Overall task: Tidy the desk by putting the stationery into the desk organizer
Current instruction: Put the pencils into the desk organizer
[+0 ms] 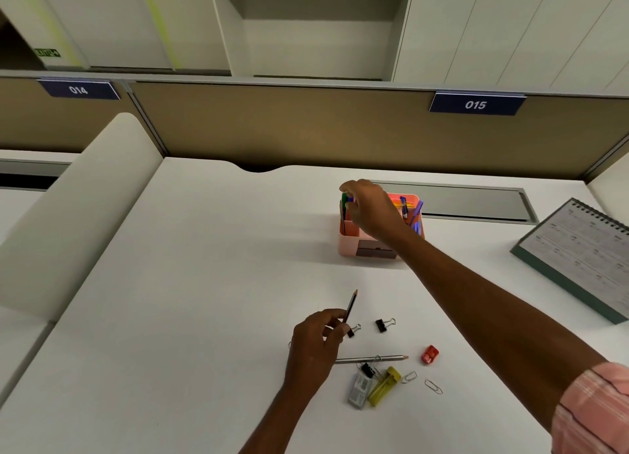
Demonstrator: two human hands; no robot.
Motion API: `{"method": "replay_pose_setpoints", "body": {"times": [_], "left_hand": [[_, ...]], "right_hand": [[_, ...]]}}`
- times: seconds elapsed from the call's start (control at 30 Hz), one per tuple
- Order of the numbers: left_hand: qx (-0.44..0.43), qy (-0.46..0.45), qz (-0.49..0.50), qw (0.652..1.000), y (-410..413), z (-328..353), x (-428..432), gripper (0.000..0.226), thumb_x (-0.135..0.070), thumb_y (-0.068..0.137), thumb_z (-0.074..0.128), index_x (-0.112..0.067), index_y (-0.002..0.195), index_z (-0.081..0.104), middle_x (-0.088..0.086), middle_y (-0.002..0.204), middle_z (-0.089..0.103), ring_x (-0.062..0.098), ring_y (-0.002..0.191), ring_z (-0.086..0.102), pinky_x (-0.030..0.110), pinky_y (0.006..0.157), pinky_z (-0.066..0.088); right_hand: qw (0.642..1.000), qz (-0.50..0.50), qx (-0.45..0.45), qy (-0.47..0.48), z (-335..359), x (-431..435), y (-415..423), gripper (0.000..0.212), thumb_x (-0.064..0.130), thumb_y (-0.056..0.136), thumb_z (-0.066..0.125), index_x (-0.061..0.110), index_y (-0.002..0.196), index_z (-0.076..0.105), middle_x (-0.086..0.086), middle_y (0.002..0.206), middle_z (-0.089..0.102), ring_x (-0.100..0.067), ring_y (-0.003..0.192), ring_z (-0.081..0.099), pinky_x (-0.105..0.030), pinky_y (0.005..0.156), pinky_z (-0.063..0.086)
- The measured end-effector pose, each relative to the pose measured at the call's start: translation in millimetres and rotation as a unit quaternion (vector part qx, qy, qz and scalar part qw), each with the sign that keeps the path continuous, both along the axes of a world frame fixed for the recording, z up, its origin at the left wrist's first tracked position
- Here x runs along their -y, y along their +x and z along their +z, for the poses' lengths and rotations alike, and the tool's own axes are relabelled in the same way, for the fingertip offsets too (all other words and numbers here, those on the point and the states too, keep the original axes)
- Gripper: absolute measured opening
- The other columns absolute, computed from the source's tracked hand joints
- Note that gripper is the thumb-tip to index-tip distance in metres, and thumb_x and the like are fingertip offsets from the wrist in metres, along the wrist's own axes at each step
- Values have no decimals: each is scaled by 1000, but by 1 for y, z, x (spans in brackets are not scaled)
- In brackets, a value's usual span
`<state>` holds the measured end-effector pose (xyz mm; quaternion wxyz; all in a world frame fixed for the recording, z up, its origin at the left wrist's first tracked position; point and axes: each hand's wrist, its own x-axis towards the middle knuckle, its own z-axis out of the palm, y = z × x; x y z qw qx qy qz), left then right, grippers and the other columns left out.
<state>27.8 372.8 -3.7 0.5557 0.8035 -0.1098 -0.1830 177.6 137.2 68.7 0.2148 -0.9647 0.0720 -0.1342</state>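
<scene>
Pink plastic forms the organizer (350,246), which stands on the white surface (204,283); we take it as our landmark. Over its left compartment we see the right hand (372,210), its grip pinched on a small green and blue thing (347,199) that is too blurred for us to name, held at the rim. Blue pens (416,213) lean in its right compartment. Well in front of the organizer, the left hand (315,346) has its grip closed round a dark pencil (351,305), whose tip points toward the organizer. Near that hand lie black binder clips (385,325), a silver pencil (371,359), a red sharpener (430,354), a yellow thing (384,385), a grey box (359,389) and two paper clips (433,386). To the organizer's right stands a calendar (578,256).
</scene>
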Motion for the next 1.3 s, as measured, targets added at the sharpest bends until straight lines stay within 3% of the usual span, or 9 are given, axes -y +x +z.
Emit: {"method": "replay_pose_setpoints", "body": {"times": [0.13,0.23,0.33,0.47,0.8,0.9,1.07,1.17,1.3], "left_hand": [[5,-33,42,999,19,6,3,23,-12,91,74,-26,109,77,-8,87,77,11,74,73,29,66,58],[25,-58,94,994,42,18,6,20,-13,93,73,-22,110,77,-3,83,77,13,72,73,35,71,61],[59,-74,112,989,59,37,13,20,-16,95,71,-20,114,75,-3,85,77,12,76,74,29,74,61],[79,-93,111,986,72,56,23,21,-17,95,72,-20,116,75,-4,87,77,11,77,74,25,71,60],[125,-81,120,981,78,69,39,34,-15,93,74,-20,127,72,-11,110,76,4,99,71,9,83,53],[145,-1,98,985,69,47,30,35,-15,91,75,-22,125,70,-9,92,75,5,86,70,8,78,52],[67,179,-90,977,39,-8,9,22,-25,82,80,-31,103,76,-9,90,72,7,83,67,34,84,58],[48,267,-155,950,17,-27,1,27,-38,76,81,-36,101,72,-15,90,64,4,89,61,30,83,54],[77,282,-178,940,7,-36,-4,30,-41,77,82,-32,104,71,-14,94,63,3,93,57,21,78,44]], "right_hand": [[998,21,1,66,22,-4,-32,17,16,97,67,11,111,75,-6,105,76,-18,89,67,-26,70,54],[973,67,-120,183,34,-13,-59,28,37,91,75,17,112,76,2,106,75,-12,90,70,-32,76,62],[931,76,-160,320,43,-21,-74,26,29,90,78,14,111,75,-4,99,77,-18,86,76,-34,78,65],[887,44,-112,445,59,-24,-80,16,14,92,75,6,106,75,-9,92,78,-25,83,76,-37,79,65],[903,31,-23,427,80,-14,-71,13,14,91,78,5,100,78,-11,87,78,-30,81,77,-39,78,65],[911,-27,39,409,79,0,-62,8,15,91,78,8,96,78,-9,83,78,-30,79,76,-41,75,65],[958,-83,68,266,46,13,-45,5,20,91,77,16,91,78,4,76,75,-14,69,73,-39,72,64],[976,-86,47,196,24,8,-38,8,21,91,75,14,93,78,4,80,75,-11,72,69,-32,69,58],[987,-69,16,144,-1,-1,-30,10,18,94,72,11,96,79,-3,92,77,-11,79,66,-22,69,52]]}}
